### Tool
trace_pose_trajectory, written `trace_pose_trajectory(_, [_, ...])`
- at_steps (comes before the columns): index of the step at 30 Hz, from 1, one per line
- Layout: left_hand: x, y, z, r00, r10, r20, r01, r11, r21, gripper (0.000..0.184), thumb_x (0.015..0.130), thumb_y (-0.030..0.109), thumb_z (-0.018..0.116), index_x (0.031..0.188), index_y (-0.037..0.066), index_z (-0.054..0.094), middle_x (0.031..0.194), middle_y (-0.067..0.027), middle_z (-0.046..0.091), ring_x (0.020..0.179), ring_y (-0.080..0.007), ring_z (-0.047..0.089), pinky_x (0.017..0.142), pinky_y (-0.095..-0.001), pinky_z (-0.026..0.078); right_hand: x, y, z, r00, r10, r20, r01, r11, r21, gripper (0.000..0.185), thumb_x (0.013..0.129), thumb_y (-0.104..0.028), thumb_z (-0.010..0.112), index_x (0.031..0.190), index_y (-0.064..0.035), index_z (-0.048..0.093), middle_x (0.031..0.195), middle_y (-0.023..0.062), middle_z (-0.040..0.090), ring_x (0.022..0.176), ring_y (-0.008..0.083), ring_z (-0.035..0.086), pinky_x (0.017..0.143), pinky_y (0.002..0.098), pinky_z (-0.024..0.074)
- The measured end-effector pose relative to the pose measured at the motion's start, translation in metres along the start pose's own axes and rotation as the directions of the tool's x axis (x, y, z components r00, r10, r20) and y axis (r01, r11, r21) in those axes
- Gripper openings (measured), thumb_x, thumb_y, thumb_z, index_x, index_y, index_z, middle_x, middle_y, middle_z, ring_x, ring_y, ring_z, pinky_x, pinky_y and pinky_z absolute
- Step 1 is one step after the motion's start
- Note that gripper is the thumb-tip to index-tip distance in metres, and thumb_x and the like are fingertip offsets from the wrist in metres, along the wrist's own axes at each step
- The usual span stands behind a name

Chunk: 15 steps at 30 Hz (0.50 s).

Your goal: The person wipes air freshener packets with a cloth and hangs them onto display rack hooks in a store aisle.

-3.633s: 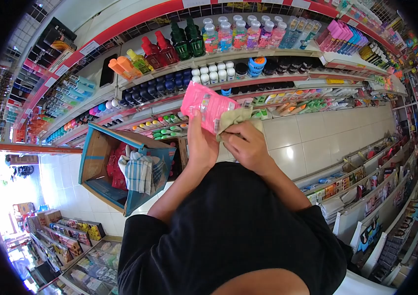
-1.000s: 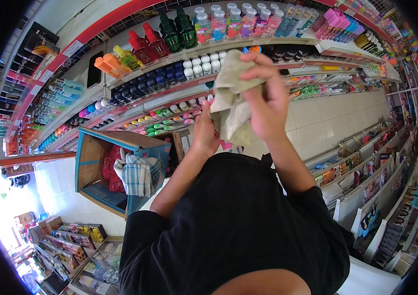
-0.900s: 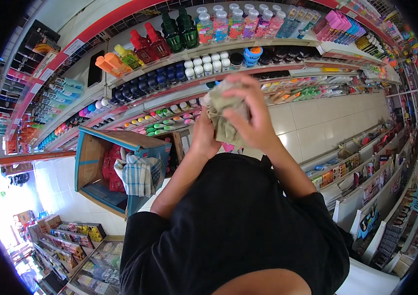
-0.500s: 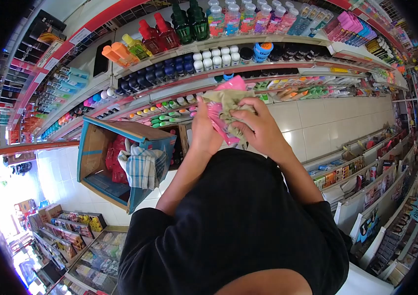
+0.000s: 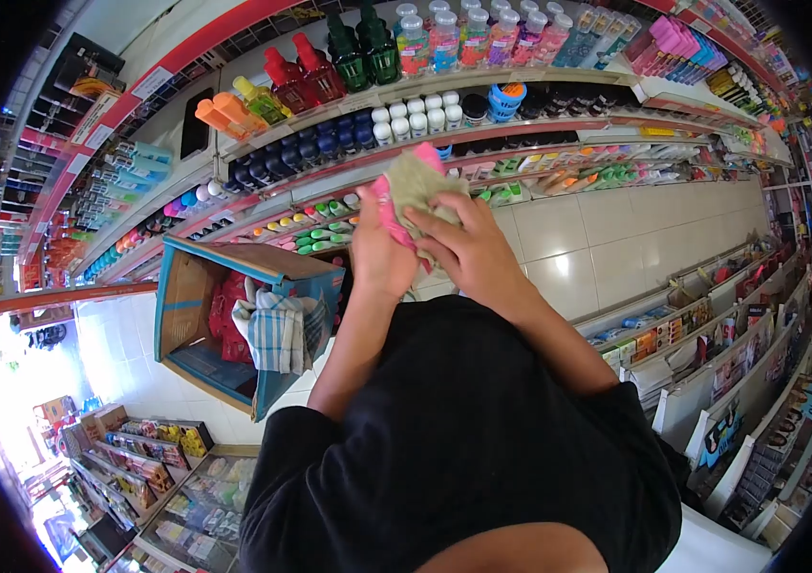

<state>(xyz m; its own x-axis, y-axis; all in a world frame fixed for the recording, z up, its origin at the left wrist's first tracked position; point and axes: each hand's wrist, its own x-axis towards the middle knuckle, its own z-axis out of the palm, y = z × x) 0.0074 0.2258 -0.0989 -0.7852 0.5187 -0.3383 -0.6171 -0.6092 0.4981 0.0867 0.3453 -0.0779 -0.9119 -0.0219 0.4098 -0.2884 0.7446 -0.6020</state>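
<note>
In front of my chest, my left hand (image 5: 382,256) is closed around a bright pink package (image 5: 387,212), whose kind I cannot make out. A crumpled olive-green cloth (image 5: 416,181) lies over the package and covers most of it. My right hand (image 5: 471,250) presses the cloth against the package with bent fingers. Just beyond both hands run shelves with small bottles and tubes. To the left of my left forearm, an open cardboard box (image 5: 177,315) holds a blue-and-white checked cloth (image 5: 277,325) and some red fabric (image 5: 227,315).
Rows of white-capped bottles (image 5: 416,119), green pump bottles (image 5: 377,53) and a dark phone (image 5: 197,124) stand or lie on the shelves ahead. Low display racks (image 5: 712,372) line the right side. At lower left is a glass case (image 5: 201,506) on the tiled floor.
Both hands have shifted slightly left with the package and cloth. The cloth now covers more of the pink package, and my right hand has moved across it.
</note>
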Motion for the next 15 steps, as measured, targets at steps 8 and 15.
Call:
trace_pose_trajectory(8, [-0.009, -0.009, 0.006, 0.997, 0.060, 0.040, -0.064, 0.992, 0.108, 0.060, 0.100, 0.047, 0.024, 0.131, -0.001, 0.039, 0.128, -0.0165, 0.051, 0.118, -0.0293, 0.050, 0.099, -0.0442, 0.041, -0.009, 0.031, -0.013, 0.915, 0.334, -0.228, -0.194, 0.857, 0.477, 0.032, 0.087, -0.011, 0.061, 0.118, -0.0072, 0.061, 0.103, 0.0147, 0.057, 0.091, 0.0258, 0.058, 0.080, 0.0308, 0.0452])
trace_pose_trajectory(15, [-0.010, -0.015, 0.004, 0.998, -0.062, 0.017, 0.061, 0.998, 0.033, 0.059, 0.099, 0.050, 0.028, 0.133, 0.003, 0.040, 0.130, -0.0140, 0.049, 0.118, -0.0268, 0.050, 0.100, -0.0394, 0.042, 0.010, 0.003, -0.008, 0.985, -0.090, -0.147, 0.098, 0.994, 0.053, 0.032, 0.084, -0.005, 0.059, 0.116, -0.0063, 0.060, 0.115, 0.0169, 0.060, 0.099, 0.0343, 0.058, 0.080, 0.0334, 0.0462])
